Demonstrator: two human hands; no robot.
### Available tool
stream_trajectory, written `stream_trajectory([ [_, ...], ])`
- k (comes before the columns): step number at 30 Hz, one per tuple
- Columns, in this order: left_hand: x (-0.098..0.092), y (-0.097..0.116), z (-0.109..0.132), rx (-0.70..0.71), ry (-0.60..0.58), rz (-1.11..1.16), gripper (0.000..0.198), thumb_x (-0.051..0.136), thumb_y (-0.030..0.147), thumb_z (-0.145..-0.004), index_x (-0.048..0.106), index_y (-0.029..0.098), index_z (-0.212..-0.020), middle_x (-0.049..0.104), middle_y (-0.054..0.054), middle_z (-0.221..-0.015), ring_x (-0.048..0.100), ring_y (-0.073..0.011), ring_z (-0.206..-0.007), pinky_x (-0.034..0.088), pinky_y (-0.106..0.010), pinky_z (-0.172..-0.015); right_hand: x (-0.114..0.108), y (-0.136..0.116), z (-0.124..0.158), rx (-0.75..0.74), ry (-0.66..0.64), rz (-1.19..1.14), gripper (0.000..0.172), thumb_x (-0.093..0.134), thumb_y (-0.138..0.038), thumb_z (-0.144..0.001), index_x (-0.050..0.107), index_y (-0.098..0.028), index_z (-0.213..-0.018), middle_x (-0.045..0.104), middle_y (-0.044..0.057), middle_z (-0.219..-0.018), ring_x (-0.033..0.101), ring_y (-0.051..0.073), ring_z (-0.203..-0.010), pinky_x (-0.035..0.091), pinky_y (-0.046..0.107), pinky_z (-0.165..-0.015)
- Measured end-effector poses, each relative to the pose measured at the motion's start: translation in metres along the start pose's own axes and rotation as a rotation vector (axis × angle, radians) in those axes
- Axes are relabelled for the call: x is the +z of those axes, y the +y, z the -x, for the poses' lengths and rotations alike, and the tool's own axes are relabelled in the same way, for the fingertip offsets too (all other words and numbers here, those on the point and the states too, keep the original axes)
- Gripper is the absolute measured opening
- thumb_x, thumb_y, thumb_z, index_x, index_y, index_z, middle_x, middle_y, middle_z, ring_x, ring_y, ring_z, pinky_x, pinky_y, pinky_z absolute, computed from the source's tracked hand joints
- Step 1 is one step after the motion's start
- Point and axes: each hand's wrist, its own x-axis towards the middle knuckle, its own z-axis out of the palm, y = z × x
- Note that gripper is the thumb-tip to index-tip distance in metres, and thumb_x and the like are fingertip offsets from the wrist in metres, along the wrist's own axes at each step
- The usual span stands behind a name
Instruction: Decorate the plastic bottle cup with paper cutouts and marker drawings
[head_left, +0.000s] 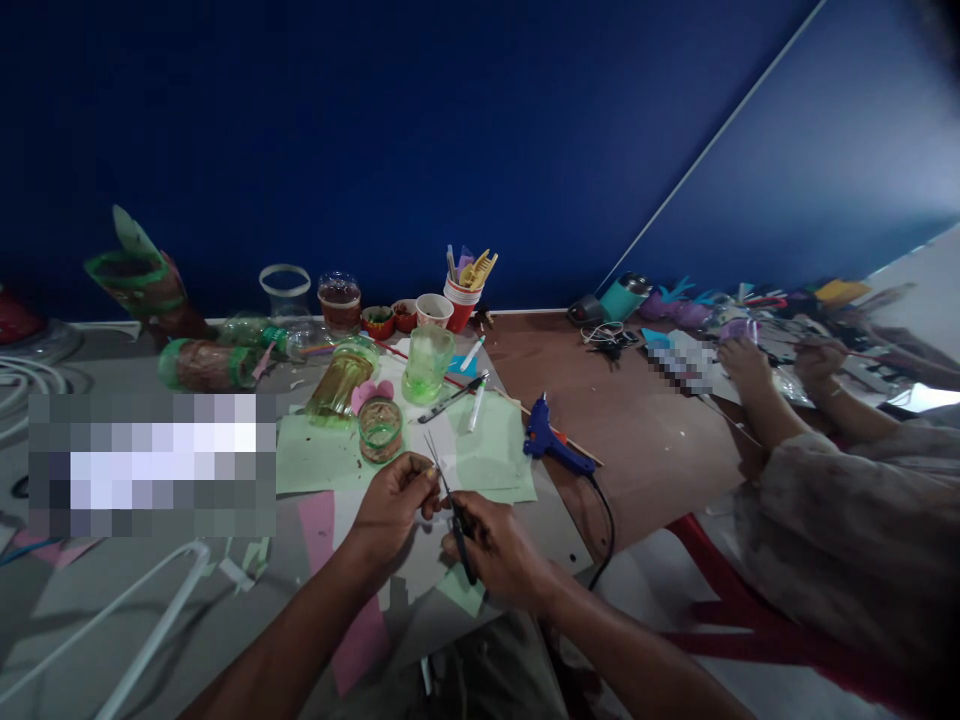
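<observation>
My right hand [491,545] is closed around the dark handles of a pair of scissors [463,550], whose thin blades point up and away from me, slightly parted. Close beside the blades, my left hand [401,500] is pinched, thumb against fingers; whatever it holds is too small to make out. Just beyond it stands a short cut bottle ring [380,432], brown with a green rim, with pink paper petals [372,394] at its back edge. A pale green sheet [495,450] lies beneath these things.
A blue glue gun [555,440] with a black cord lies to the right. Behind are a green-tinted cup [428,365], a cutter knife [452,398], a red cup of tools [463,300] and painted bottles [208,364]. At the right, another person's hands [742,365] work.
</observation>
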Motion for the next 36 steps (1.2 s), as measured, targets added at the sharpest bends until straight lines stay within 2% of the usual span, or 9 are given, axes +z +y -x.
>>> stream_trajectory([
  [6,0.000,0.001,0.000,-0.015,-0.007,0.015,0.024,0.066,0.036,-0.068,0.051,0.017,-0.062,0.053,0.005,-0.049,0.045,-0.0067,-0.040,0.036,-0.021,-0.045,0.000,0.003,0.001,-0.005,0.003,0.026,0.008,0.054,-0.017,-0.077,0.055,-0.017,-0.085,0.046,-0.006,-0.062,0.039,0.007,-0.054,0.031,0.016,-0.051],
  [14,-0.003,-0.003,-0.001,-0.023,-0.046,0.044,0.023,0.067,0.034,-0.069,0.052,0.016,-0.066,0.054,0.005,-0.051,0.046,-0.0064,-0.043,0.035,-0.020,-0.046,0.001,0.007,0.002,0.036,0.006,-0.032,0.008,0.055,-0.020,-0.078,0.054,-0.017,-0.085,0.037,-0.007,-0.059,0.031,0.007,-0.052,0.027,0.017,-0.048],
  [18,-0.003,-0.003,0.000,-0.021,-0.062,0.024,0.020,0.065,0.030,-0.072,0.052,0.016,-0.066,0.055,0.005,-0.053,0.048,-0.0062,-0.045,0.036,-0.020,-0.049,0.003,0.013,0.002,0.045,0.037,-0.087,0.008,0.056,-0.021,-0.077,0.056,-0.017,-0.085,0.038,-0.006,-0.060,0.031,0.007,-0.052,0.028,0.018,-0.048],
  [21,-0.001,-0.002,0.001,-0.038,-0.048,0.049,0.019,0.065,0.030,-0.072,0.052,0.016,-0.067,0.056,0.005,-0.056,0.049,-0.0061,-0.047,0.039,-0.020,-0.050,0.002,0.015,0.001,0.079,0.097,-0.190,0.018,0.058,-0.028,-0.078,0.056,-0.017,-0.093,0.038,-0.006,-0.058,0.031,0.007,-0.051,0.027,0.020,-0.048],
  [24,0.000,0.000,0.003,-0.065,-0.027,0.075,0.020,0.066,0.030,-0.071,0.053,0.016,-0.070,0.059,0.003,-0.064,0.051,-0.0060,-0.048,0.041,-0.020,-0.050,-0.004,0.014,0.000,0.084,0.129,-0.322,0.034,0.062,-0.041,-0.077,0.053,-0.017,-0.100,0.042,-0.004,-0.063,0.037,0.009,-0.054,0.031,0.021,-0.051],
  [28,0.001,-0.001,0.003,-0.102,-0.014,0.120,0.020,0.065,0.031,-0.073,0.051,0.017,-0.074,0.065,0.001,-0.079,0.055,-0.0069,-0.048,0.045,-0.023,-0.050,-0.013,0.012,-0.001,0.070,0.153,-0.413,0.048,0.060,-0.059,-0.076,0.053,-0.018,-0.099,0.045,-0.002,-0.067,0.043,0.011,-0.060,0.033,0.024,-0.054],
  [32,0.000,-0.004,0.001,-0.103,-0.026,0.156,0.018,0.065,0.027,-0.073,0.049,0.017,-0.073,0.063,0.005,-0.065,0.048,-0.0032,-0.039,0.049,-0.025,-0.059,-0.018,0.012,-0.003,0.071,0.163,-0.442,0.052,0.059,-0.063,-0.075,0.053,-0.017,-0.099,0.043,-0.002,-0.065,0.041,0.012,-0.059,0.032,0.024,-0.053],
  [36,-0.001,-0.007,-0.001,-0.117,0.014,0.155,0.021,0.068,0.026,-0.068,0.049,0.018,-0.074,0.056,0.007,-0.053,0.050,-0.0067,-0.041,0.043,-0.020,-0.047,-0.023,0.006,-0.009,0.108,0.154,-0.475,0.044,0.068,-0.049,-0.071,0.054,-0.019,-0.100,0.045,-0.004,-0.066,0.043,0.010,-0.058,0.034,0.024,-0.054],
])
